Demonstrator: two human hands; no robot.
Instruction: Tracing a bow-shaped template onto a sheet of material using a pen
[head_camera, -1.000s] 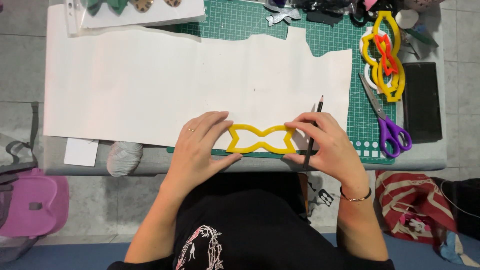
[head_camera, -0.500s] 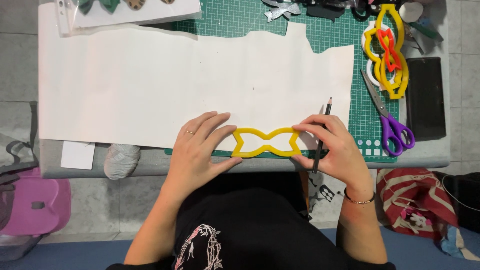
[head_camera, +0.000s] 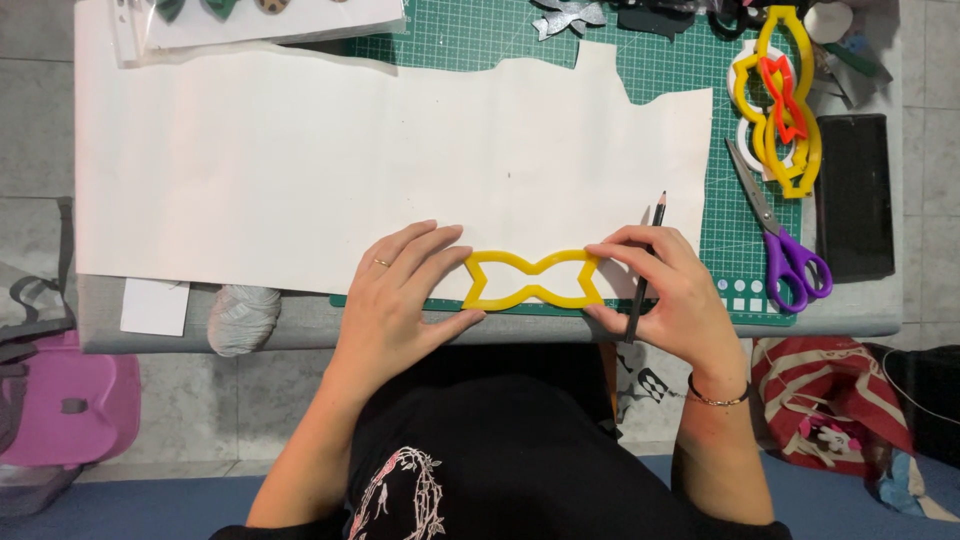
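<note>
Between my hands lies the yellow bow-shaped template on white sheet; left hand spread flat pressing its end, right hand pinching a pencil.

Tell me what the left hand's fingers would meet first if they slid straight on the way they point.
The left hand points right, fingertips already at the yellow bow-shaped template; it comes first.

Yellow bow-shaped template on white sheet; green cutting mat (pale grid lines); purple-handled scissors.
</note>
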